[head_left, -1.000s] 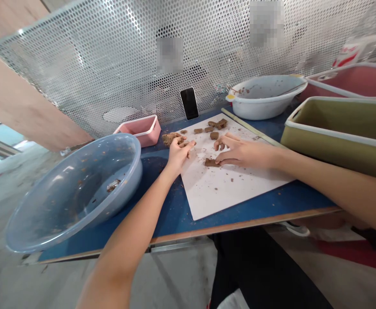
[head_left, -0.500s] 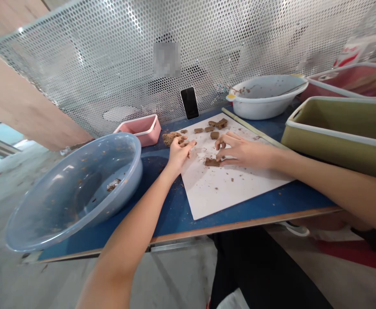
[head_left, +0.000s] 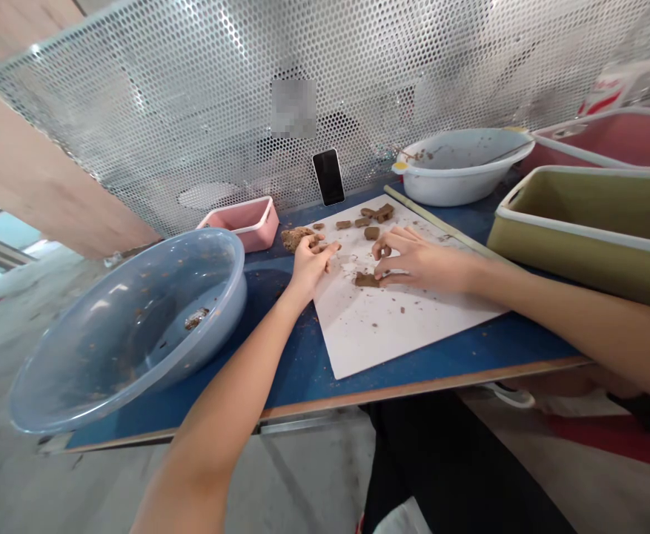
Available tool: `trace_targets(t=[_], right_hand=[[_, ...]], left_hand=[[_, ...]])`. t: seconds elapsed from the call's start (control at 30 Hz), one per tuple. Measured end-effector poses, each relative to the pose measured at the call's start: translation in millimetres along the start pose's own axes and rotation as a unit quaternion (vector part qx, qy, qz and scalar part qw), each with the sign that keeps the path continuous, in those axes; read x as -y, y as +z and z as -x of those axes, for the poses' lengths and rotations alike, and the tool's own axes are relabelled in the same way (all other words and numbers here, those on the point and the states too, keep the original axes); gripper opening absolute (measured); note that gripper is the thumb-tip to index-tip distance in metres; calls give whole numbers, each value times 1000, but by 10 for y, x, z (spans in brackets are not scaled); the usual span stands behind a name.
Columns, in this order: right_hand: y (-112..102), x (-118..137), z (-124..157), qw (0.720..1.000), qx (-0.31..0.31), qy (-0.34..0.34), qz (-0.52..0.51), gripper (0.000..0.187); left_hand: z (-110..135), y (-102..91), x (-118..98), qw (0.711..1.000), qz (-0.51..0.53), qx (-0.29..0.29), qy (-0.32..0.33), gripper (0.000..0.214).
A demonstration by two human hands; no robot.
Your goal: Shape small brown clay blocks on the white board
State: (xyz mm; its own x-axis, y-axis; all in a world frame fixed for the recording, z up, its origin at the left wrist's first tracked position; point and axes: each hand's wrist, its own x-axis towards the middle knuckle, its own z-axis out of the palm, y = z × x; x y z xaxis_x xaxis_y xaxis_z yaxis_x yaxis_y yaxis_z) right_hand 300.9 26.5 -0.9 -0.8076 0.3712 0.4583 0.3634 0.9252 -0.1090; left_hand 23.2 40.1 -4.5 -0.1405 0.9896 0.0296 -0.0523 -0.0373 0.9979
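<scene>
Lump, on board, touching right hand

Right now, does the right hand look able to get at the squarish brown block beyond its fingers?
Probably yes: the squarish brown block lies just past the right hand with nothing visible between, though that hand seems to touch another piece.

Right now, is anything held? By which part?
The right hand touches the nearest brown piece at its right end, grip uncertain; any hold by the left hand can't be told.
</scene>
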Motion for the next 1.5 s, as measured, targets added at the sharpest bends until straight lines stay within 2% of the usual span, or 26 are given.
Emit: trace_targets(t=[0.33,0.47,0.67,0.87,1.0,1.27,1.5], right_hand=[[-20,-21,6,1000,6,12,-19,26],[-75,-3,6,1000,-18,11,-18,22],[-119,14,-1,998,-34,-48,28,33],[-92,29,2,1000,-6,-6,1,26],[-55,27,7,1000,0,4,-6,30],[-45,37,-1,1000,3,5,-6,31],[-38,33,5,1000,-6,-27,-9,37]], left_hand=[[-12,-11,8,1000,-4,-1,-4,40],[-4,-11,1,1000,0,-2,-5,43],[0,-12,9,1000,6,3,-7,43],[-4,-9,-8,1000,-5,1,-10,43],[-10,-7,-3,1000,-7,1,-6,39],[-5,-12,16,1000,-2,3,-7,43],[-5,-8,11,1000,0,1,-11,48]])
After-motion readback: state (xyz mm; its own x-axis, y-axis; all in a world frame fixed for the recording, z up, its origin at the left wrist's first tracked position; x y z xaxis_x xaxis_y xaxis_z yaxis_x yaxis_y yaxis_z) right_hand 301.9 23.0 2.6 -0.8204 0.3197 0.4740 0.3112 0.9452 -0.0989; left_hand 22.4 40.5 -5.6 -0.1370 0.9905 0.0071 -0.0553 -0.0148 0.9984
